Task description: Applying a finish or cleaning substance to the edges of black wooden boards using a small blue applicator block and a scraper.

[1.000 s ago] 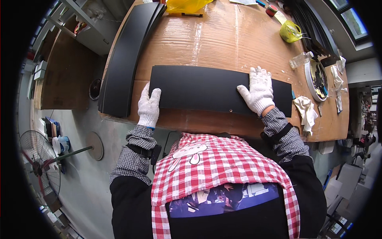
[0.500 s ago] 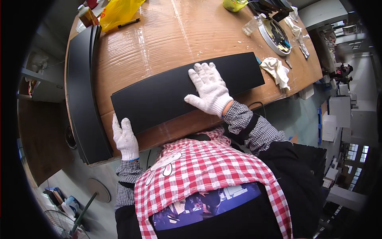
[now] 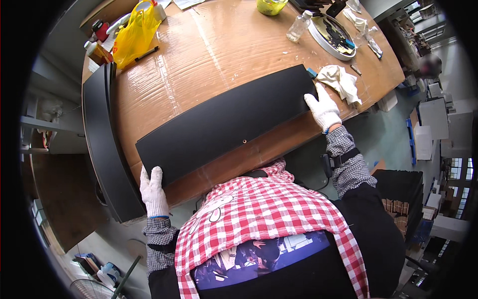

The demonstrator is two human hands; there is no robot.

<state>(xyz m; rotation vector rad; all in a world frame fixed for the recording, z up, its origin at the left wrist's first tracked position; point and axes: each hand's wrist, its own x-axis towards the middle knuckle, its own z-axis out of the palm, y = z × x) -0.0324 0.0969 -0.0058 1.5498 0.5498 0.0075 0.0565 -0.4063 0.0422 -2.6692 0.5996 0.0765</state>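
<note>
A long black flat panel [image 3: 226, 122] lies slanted across the table in front of me. Its near edge carries a small copper-coloured dot [image 3: 244, 141]. My left hand [image 3: 154, 192], in a white knitted glove, grips the panel's near left corner, thumb on top and fingers along the end. At the panel's right end, my gloved right hand [image 3: 323, 108] holds the edge between thumb and fingers. Parts of the fingers on both hands are hidden. To the left, a stack of similar black panels [image 3: 105, 134] runs along the table's edge.
The brown-covered table [image 3: 199, 55] bears a yellow plastic bag [image 3: 134, 37], a black marker [image 3: 147, 54], a clear bottle [image 3: 299, 26], a round tray [image 3: 318, 46] of small pieces and a white cloth [image 3: 341, 82]. Dark stacked goods [image 3: 401, 194] stand right of me.
My right hand has gone from lying flat on the panel's middle to gripping its right end. My left hand stays at the left corner. The view has shifted slightly.
</note>
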